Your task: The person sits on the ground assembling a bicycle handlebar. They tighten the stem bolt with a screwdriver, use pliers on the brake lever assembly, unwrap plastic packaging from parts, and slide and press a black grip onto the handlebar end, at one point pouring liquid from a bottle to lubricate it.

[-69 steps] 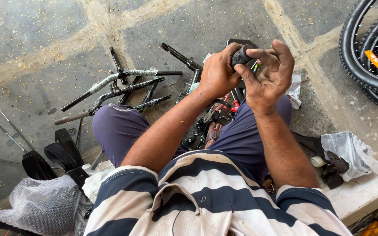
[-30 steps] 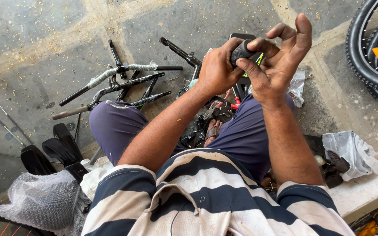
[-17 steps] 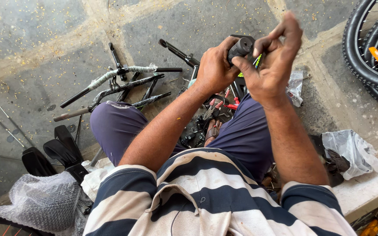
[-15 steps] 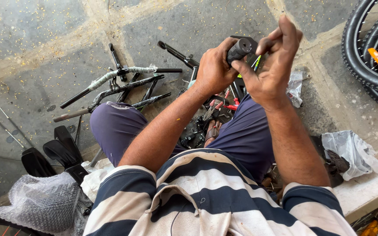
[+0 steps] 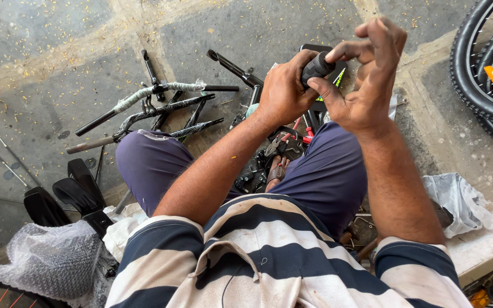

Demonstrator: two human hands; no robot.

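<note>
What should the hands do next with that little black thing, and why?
Probably one more small twist of the black grip. The left hand is wrapped around its lower part, and the right hand pinches its top end with thumb and fingertip, so it looks partway through being turned or pushed on. Which of the two cannot be told.

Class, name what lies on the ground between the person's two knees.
In the head view, red-handled pliers and dark metal bike parts lie between the knees.
</note>
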